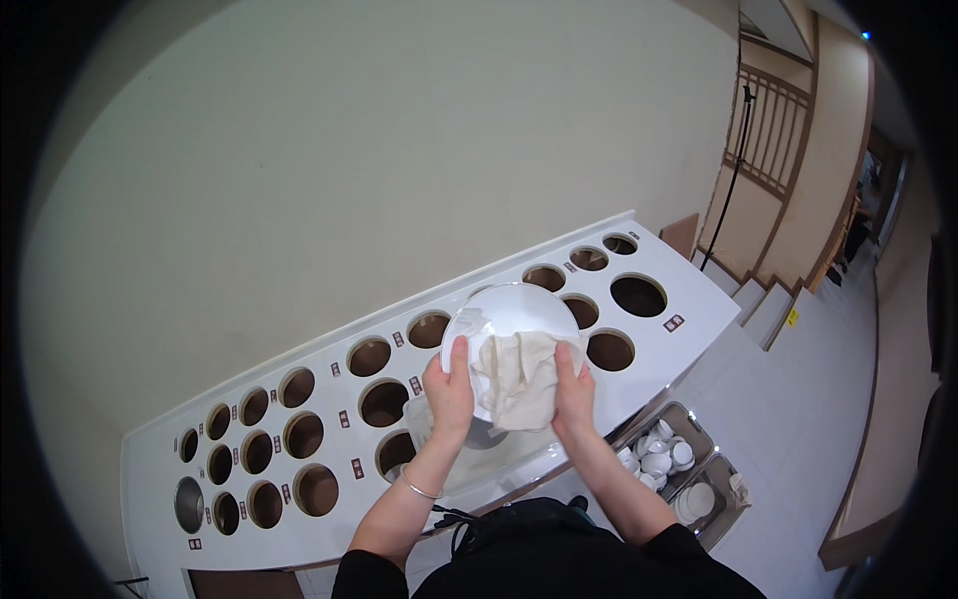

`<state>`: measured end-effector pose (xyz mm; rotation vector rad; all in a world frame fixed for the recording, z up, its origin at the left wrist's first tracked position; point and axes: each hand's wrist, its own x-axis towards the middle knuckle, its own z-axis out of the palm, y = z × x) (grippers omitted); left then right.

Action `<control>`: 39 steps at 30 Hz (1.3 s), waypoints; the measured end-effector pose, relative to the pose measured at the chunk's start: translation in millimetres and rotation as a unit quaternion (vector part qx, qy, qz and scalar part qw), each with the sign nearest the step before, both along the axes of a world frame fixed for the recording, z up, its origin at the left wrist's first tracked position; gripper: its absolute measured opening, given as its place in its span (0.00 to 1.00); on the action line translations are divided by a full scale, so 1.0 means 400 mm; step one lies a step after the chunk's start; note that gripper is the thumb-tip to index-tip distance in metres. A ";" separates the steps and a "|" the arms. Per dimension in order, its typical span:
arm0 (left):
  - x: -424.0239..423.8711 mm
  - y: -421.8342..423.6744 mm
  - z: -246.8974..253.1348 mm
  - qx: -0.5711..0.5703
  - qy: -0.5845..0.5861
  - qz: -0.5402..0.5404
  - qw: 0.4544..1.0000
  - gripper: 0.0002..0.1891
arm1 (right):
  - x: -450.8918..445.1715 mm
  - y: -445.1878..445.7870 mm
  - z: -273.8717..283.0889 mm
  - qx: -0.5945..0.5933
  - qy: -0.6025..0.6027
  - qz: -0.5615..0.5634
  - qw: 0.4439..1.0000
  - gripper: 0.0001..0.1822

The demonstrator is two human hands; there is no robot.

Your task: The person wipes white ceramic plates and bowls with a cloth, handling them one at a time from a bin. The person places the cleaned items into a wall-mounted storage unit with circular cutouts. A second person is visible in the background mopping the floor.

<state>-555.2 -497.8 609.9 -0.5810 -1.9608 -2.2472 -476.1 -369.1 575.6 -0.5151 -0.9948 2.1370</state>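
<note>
Between my two hands, in the head view, is a round white plate or shallow bowl, held over the counter. My left hand grips its left rim, thumb on top. At the right rim my right hand holds the plate together with a cream cloth, which lies over the plate's lower right part. Beneath the plate is a clear plastic tub on the counter, with something grey and rounded partly visible under the plate's lower edge.
The white counter has many round holes with small labels. A metal container sits in one at left. On the floor at right stand a bin of small white dishes and a bin with white plates. Steps and a black stand lie beyond.
</note>
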 end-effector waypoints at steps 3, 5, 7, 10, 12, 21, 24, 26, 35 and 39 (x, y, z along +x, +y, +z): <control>0.008 0.027 -0.039 0.045 -0.060 0.025 0.997 0.19 | -0.005 -0.071 0.009 -0.107 0.035 -0.020 0.993 0.23; 0.025 0.044 -0.052 0.085 -0.080 0.028 0.993 0.20 | -0.003 -0.098 0.025 -0.179 0.059 -0.015 0.982 0.24; 0.046 0.053 -0.041 0.113 -0.104 0.024 0.988 0.21 | 0.013 -0.098 0.038 -0.224 0.068 0.019 0.972 0.23; 0.077 0.034 -0.028 0.126 -0.136 -0.014 0.983 0.22 | 0.033 -0.084 0.041 -0.142 0.067 0.074 0.985 0.24; 0.077 0.001 -0.038 0.121 -0.141 -0.069 0.980 0.23 | 0.047 -0.068 0.038 -0.079 0.041 0.106 0.990 0.25; -0.037 -0.197 0.102 -0.352 0.509 -0.129 0.775 0.46 | 0.141 0.131 0.071 -0.164 -0.079 0.423 0.888 0.27; -0.050 -0.181 0.132 -0.331 0.644 -0.177 0.667 0.28 | 0.142 0.112 0.082 -0.134 -0.115 0.473 0.863 0.27; -0.029 -0.167 0.154 -0.293 0.684 -0.207 0.635 0.15 | 0.143 0.110 0.084 -0.119 -0.139 0.498 0.848 0.27; 0.005 -0.174 0.119 -0.303 0.653 -0.294 0.629 0.20 | 0.140 0.244 0.099 -0.030 -0.252 0.507 0.824 0.23; -0.011 -0.205 0.049 -0.313 0.500 -0.275 0.759 0.21 | 0.173 0.363 0.134 0.051 -0.248 0.345 0.904 0.20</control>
